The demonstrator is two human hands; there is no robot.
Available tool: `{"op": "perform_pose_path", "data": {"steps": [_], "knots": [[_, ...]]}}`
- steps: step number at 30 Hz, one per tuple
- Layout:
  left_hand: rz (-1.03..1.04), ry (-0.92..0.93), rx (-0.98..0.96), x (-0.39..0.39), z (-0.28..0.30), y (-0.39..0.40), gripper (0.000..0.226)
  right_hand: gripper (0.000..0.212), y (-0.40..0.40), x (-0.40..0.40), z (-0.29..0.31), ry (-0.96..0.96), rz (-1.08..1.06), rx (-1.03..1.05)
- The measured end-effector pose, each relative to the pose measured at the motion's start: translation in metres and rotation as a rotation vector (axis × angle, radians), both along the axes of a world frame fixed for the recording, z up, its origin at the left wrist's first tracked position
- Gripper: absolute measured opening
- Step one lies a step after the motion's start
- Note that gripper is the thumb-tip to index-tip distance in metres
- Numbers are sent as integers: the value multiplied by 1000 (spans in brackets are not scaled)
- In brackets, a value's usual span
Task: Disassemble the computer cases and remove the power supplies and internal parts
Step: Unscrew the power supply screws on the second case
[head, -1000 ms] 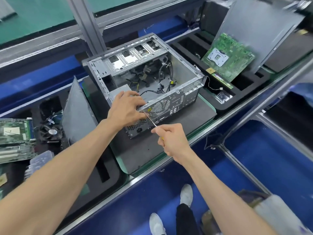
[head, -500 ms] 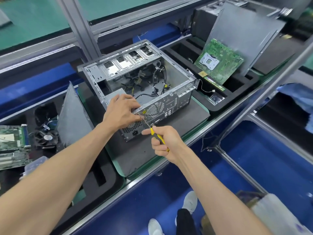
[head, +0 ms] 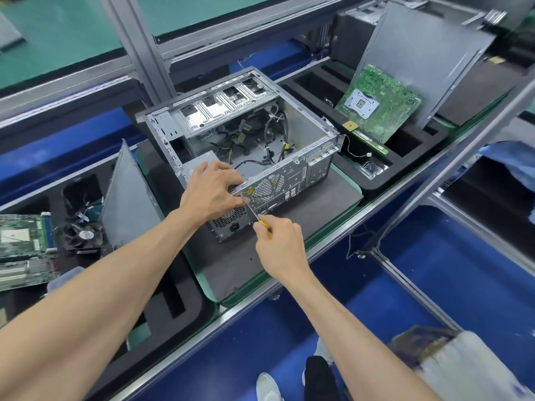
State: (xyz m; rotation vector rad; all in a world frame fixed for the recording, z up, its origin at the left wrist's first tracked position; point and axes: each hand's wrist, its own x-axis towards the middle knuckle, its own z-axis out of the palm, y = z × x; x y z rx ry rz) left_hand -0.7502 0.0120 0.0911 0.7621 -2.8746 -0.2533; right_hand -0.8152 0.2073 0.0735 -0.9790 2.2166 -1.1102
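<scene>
Bright even overhead light; wide-angle edge distortion, blurred corners.

The computer case (head: 292, 131) is looking bare silver-grey with a honeycomb-mesh vent, sitting on a dark grey foam pad (head: 246, 256), the screwdriver (head: 262, 223) is showing a yellow handle, and the motherboard (head: 382, 102) is glowing green.

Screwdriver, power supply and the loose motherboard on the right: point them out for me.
screwdriver (head: 251, 211), head view, metal shaft.
power supply (head: 228, 224), head view, rear grille.
motherboard (head: 385, 108), head view, green board face.
</scene>
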Motion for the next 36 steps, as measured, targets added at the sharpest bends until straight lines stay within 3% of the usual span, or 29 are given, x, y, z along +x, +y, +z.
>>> {"op": "perform_pose_path", "data": {"steps": [4,7,9,12,18,21,23,25,27,29,32,36], "knots": [[1,-13,9,1,0,-1,35,12,3,-4,10,-740,-147,-178],[5,-4,16,1,0,-1,38,32,3,-11,17,-1079,-154,-122],[9,-3,18,1,0,-1,39,46,3,-15,20,-1202,-124,-50],[8,-3,18,1,-1,-1,38,48,3,-17,19,-1106,-133,-24],[17,-4,6,0,-2,-2,39,20,8,-4,4,-448,-204,-120],[14,12,12,1,-1,-1,35,13,8,-3,0,-338,-228,-138],[22,35,29,1,0,0,33,23,4,-1,3,-444,-239,-85],[26,34,34,1,1,1,35,46,0,-2,7,-810,-239,-17],[26,26,33,1,1,1,37,56,1,-5,9,-1089,-169,23],[25,34,33,2,2,2,37,56,2,-7,10,-1114,-127,17],[30,37,41,2,3,3,36,49,4,-4,10,-891,-173,-28],[33,38,54,2,5,5,31,35,8,-2,1,-330,-176,-40]]}}
